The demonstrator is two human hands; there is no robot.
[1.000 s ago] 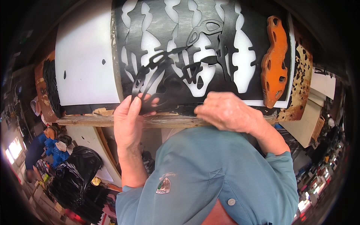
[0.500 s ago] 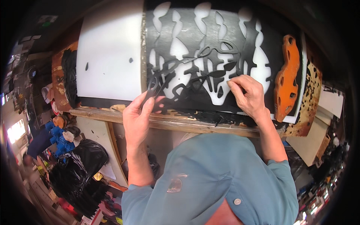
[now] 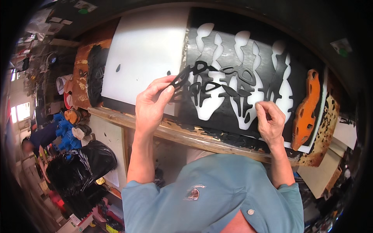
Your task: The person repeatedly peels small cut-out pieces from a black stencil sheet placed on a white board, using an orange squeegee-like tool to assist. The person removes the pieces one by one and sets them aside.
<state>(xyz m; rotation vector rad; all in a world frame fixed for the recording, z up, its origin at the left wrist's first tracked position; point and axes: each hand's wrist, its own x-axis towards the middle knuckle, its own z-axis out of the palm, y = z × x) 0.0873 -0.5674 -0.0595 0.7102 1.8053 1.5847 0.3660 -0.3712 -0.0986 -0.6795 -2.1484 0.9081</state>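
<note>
My left hand (image 3: 152,103) pinches a thin black die-cut piece (image 3: 180,79) with open loops, lifted over the work board. Several linked or overlapping black cut-outs (image 3: 212,86) trail from it toward the right, above a black sheet (image 3: 221,112) full of shaped openings. Through these openings shows a white board (image 3: 147,46). My right hand (image 3: 271,122) is low over the sheet's near right part, thumb and fingertips pressed together; what lies between them, if anything, is hidden. Right of it lies a wavy orange cutting die (image 3: 306,110) with holes.
A wooden rail (image 3: 186,136) runs along the table's near edge, strewn with black scraps. Dark scraps (image 3: 96,73) are heaped at the left end. On the floor at left are a black plastic bag (image 3: 91,159) and blue parts (image 3: 68,132). Another person (image 3: 42,141) bends at far left.
My left hand has risen with the black piece, raising part of the cut-outs off the sheet. My right hand stays near the sheet, still pinched. The whole view has shifted and tilted.
</note>
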